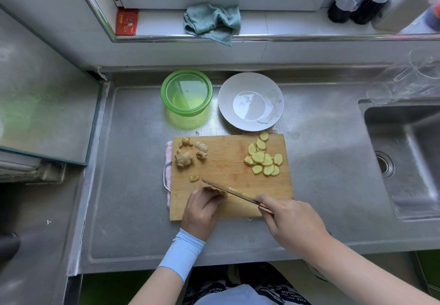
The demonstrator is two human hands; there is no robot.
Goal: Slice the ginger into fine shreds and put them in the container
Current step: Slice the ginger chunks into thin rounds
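Note:
A wooden cutting board (228, 173) lies on the steel counter. My left hand (202, 209) holds a piece of ginger (215, 190) down at the board's near left. My right hand (290, 221) grips the handle of a knife (228, 190), whose blade runs up-left against that piece. One cut bit (194, 177) lies just beyond the blade tip. Unpeeled ginger knobs (184, 158) sit at the board's far left. Several yellow ginger slices (263, 158) are piled at the far right. A green round container (186, 92) stands behind the board.
A grey plate (273, 95) sits right of the green container, touching the board's far edge. A sink (404, 157) lies to the right. Clear glassware (409, 78) stands behind it. A green cloth (212, 22) lies on the window ledge. A folded cloth (167, 159) sticks out under the board's left side.

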